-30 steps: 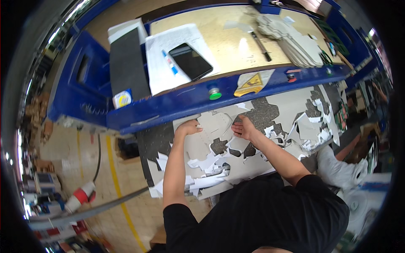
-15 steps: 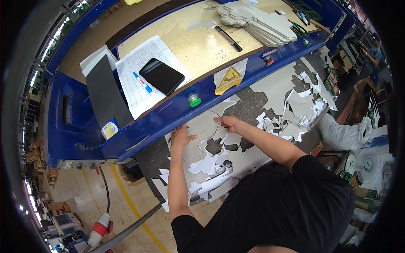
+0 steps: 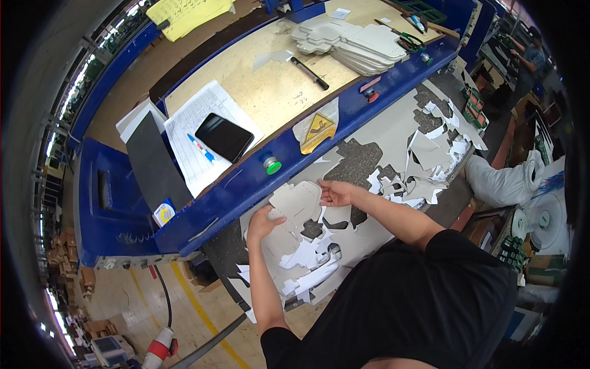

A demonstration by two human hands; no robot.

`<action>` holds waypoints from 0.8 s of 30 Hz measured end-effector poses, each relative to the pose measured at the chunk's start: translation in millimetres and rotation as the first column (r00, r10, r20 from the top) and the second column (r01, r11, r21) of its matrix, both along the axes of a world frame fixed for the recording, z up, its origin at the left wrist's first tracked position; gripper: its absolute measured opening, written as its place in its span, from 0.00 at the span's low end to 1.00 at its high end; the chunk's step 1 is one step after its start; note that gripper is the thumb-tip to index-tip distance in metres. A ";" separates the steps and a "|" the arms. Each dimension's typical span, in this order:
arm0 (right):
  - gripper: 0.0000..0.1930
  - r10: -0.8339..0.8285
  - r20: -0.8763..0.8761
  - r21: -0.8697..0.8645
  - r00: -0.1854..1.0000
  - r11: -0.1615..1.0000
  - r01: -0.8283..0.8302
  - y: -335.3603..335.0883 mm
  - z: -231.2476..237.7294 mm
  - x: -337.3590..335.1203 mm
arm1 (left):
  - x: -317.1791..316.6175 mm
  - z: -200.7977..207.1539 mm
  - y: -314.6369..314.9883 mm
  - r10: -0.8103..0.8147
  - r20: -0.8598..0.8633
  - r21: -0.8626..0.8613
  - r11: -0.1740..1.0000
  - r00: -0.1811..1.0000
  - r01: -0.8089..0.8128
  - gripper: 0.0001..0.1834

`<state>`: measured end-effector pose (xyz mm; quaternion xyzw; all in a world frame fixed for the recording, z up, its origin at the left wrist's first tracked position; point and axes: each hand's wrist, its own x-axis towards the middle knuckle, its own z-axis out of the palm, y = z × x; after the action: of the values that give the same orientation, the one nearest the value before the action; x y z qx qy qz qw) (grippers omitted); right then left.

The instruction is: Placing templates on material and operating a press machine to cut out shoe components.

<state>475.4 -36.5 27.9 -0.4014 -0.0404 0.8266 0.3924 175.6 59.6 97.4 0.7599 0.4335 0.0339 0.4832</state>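
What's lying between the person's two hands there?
A pale die-cut card blank, in the head view: the left hand presses its lower left edge, the right hand its right edge.

A die-cut cardboard blank (image 3: 295, 200) lies on the surface (image 3: 381, 132) between both hands. Cardboard scraps (image 3: 430, 166) lie right. Behind, a phone (image 3: 224, 136) rests on papers (image 3: 206, 117), apparently.
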 end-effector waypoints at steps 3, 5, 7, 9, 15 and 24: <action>0.15 -0.064 0.092 -0.056 0.994 0.996 0.070 -3.9 -18.6 -1.8 | 23.0 31.1 -36.4 0.080 -0.286 0.291 0.957 0.955 0.007 0.26; 0.12 -0.039 0.152 -0.075 0.988 0.996 0.050 -3.2 -17.2 -8.1 | 12.1 34.8 -40.7 0.053 -0.254 0.207 0.978 0.966 0.000 0.26; 0.12 -0.071 0.154 -0.088 0.986 0.992 0.085 -7.5 -22.7 -4.1 | 15.3 47.2 -53.3 0.023 -0.214 0.121 0.993 0.977 0.003 0.26; 0.13 -0.115 0.158 -0.101 0.981 0.986 0.132 -19.1 -24.4 7.3 | 34.2 89.2 -77.7 -0.041 -0.192 0.224 0.971 0.981 0.085 0.24; 0.25 -0.147 0.705 0.480 0.694 0.819 -0.314 -71.2 67.6 6.6 | -21.6 109.6 -105.7 0.093 0.209 0.527 0.828 0.974 -0.192 0.20; 0.21 -0.220 0.584 0.674 0.781 0.667 -0.317 -106.3 177.9 -21.3 | 26.9 135.6 -151.7 0.236 0.349 0.591 0.695 0.907 -0.409 0.16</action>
<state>454.1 -142.8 205.8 -0.4533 -0.5116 0.5663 0.4605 202.4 -92.1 232.9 0.7806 0.4582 0.3612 0.2241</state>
